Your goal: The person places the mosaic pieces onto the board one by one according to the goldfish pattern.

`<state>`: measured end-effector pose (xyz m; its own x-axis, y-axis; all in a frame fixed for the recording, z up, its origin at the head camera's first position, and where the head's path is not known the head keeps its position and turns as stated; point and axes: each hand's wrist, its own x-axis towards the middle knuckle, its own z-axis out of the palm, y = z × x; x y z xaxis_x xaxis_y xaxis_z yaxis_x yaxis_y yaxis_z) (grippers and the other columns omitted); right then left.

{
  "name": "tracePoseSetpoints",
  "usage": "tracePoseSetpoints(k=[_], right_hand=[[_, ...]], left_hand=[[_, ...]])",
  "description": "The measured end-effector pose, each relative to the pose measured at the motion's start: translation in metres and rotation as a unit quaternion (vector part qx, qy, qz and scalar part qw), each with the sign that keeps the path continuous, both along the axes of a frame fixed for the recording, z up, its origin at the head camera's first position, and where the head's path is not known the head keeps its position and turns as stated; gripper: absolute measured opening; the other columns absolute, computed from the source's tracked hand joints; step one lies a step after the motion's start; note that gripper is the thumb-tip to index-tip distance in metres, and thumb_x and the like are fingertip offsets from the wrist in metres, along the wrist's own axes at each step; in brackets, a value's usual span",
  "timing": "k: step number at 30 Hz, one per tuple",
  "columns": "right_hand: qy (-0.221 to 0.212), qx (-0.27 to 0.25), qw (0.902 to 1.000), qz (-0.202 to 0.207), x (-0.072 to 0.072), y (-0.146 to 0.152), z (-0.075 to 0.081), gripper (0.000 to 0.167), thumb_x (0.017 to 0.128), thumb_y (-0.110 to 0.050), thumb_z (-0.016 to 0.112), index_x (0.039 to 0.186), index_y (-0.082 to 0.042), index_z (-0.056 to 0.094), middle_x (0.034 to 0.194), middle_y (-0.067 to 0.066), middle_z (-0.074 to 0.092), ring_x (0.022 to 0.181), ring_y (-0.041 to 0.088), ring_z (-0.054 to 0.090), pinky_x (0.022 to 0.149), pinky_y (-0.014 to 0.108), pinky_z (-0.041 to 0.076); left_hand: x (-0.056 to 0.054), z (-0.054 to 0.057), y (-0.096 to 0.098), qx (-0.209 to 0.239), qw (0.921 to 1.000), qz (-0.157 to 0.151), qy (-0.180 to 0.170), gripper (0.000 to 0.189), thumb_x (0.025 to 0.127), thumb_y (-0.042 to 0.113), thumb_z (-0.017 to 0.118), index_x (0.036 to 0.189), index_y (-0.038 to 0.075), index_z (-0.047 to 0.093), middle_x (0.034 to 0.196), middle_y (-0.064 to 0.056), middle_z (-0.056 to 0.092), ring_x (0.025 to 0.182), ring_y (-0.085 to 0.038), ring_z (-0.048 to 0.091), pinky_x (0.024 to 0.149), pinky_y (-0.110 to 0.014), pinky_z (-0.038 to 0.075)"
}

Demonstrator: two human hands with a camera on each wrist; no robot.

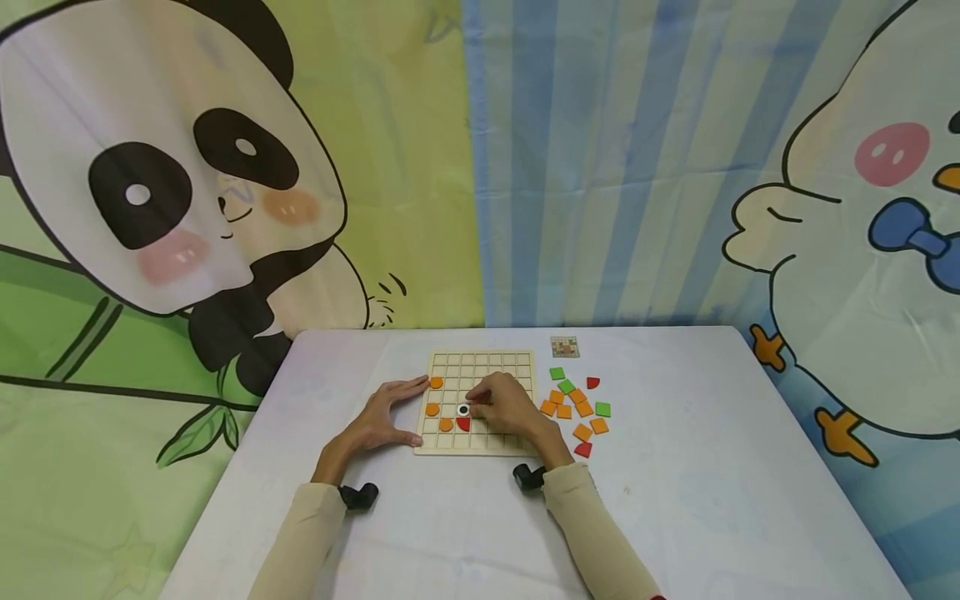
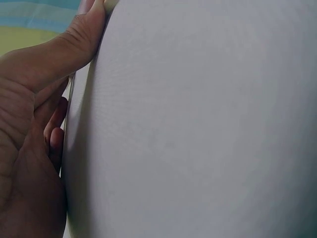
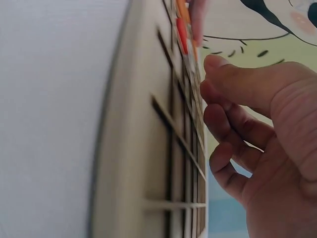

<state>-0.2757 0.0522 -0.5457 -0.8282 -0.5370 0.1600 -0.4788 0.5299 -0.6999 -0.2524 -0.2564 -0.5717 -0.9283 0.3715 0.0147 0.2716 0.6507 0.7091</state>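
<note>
A pale gridded board (image 1: 480, 450) lies on the table with orange round pieces (image 1: 432, 409) and a red quarter-round piece (image 1: 463, 425) in its squares. My left hand (image 1: 378, 417) is spread along the board's left side, thumb near the lower corner and fingers near the upper part. In the left wrist view the thumb (image 2: 74, 44) reaches a corner of the board. My right hand (image 1: 506, 404) is over the board's middle, fingers bent, pinching the edge of a white round piece (image 1: 463, 410) with a dark ring. Its curled fingers show in the right wrist view.
Loose orange, green and red pieces (image 1: 583, 408) lie right of the board. A small patterned card (image 1: 565, 347) is behind them. Black wrist straps (image 1: 358, 497) sit on both wrists. A printed cartoon curtain (image 1: 562, 167) hangs behind the white table (image 1: 675, 500).
</note>
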Motion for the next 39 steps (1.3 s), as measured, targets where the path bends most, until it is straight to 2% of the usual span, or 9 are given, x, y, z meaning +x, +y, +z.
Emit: tracePoseSetpoints(k=[6,10,15,23,28,34,39], right_hand=[[0.009,0.0,0.9998,-0.02,0.001,0.014,0.009,0.02,0.097,-0.009,0.082,0.116,-0.003,0.085,0.106,0.006,0.084,0.091,0.015,0.074,0.082,0.031,0.062],[0.003,-0.007,0.9994,-0.033,0.001,0.026,0.015,0.02,0.095,-0.007,0.083,0.114,-0.001,0.085,0.106,0.01,0.083,0.091,0.019,0.073,0.082,0.034,0.062],[-0.013,-0.007,0.9988,-0.046,0.002,0.043,0.017,0.02,0.095,-0.007,0.084,0.114,-0.001,0.085,0.107,0.01,0.082,0.092,0.018,0.072,0.084,0.034,0.061],[-0.006,-0.014,0.9983,-0.056,0.0,0.076,0.018,0.028,0.088,-0.009,0.091,0.112,0.002,0.084,0.102,0.012,0.083,0.088,0.017,0.07,0.078,0.029,0.057],[-0.025,-0.027,0.9971,-0.067,0.0,0.101,0.022,0.032,0.085,-0.007,0.094,0.113,0.003,0.084,0.104,0.015,0.082,0.088,0.019,0.068,0.076,0.029,0.057],[-0.036,0.01,0.9958,-0.084,0.001,0.13,0.027,0.027,0.086,-0.004,0.092,0.111,0.002,0.084,0.104,0.013,0.083,0.088,0.02,0.071,0.079,0.033,0.062],[-0.053,0.039,0.9932,-0.096,0.004,0.154,0.028,0.027,0.083,-0.002,0.093,0.109,0.002,0.085,0.1,0.012,0.084,0.085,0.019,0.07,0.078,0.034,0.061]], left_hand=[[0.0,-0.002,0.0,0.001,1.0,0.0,0.001,0.113,0.067,0.034,0.106,0.165,0.02,0.051,0.177,-0.001,0.041,0.159,-0.042,0.034,0.127,-0.078,0.023],[0.0,-0.002,-0.001,0.002,1.0,0.0,0.002,0.113,0.068,0.035,0.106,0.165,0.019,0.051,0.177,-0.002,0.041,0.159,-0.043,0.034,0.127,-0.079,0.023],[0.0,-0.002,-0.001,0.001,1.0,-0.004,0.004,0.113,0.068,0.035,0.106,0.165,0.019,0.05,0.177,-0.002,0.041,0.159,-0.044,0.034,0.127,-0.079,0.023],[-0.001,-0.003,-0.001,0.001,1.0,-0.006,0.002,0.113,0.068,0.036,0.106,0.165,0.019,0.05,0.178,-0.004,0.04,0.16,-0.045,0.033,0.127,-0.08,0.021],[-0.001,-0.001,-0.001,-0.002,1.0,-0.009,0.004,0.113,0.068,0.037,0.105,0.165,0.019,0.05,0.178,-0.005,0.04,0.159,-0.045,0.033,0.126,-0.081,0.022],[-0.003,-0.002,-0.001,-0.003,0.9999,-0.008,0.009,0.112,0.069,0.037,0.105,0.165,0.02,0.05,0.177,-0.002,0.041,0.16,-0.044,0.033,0.126,-0.08,0.023],[-0.002,-0.002,-0.001,-0.007,0.9998,-0.013,0.013,0.112,0.069,0.039,0.105,0.165,0.019,0.05,0.177,-0.003,0.041,0.159,-0.045,0.034,0.125,-0.081,0.025]])
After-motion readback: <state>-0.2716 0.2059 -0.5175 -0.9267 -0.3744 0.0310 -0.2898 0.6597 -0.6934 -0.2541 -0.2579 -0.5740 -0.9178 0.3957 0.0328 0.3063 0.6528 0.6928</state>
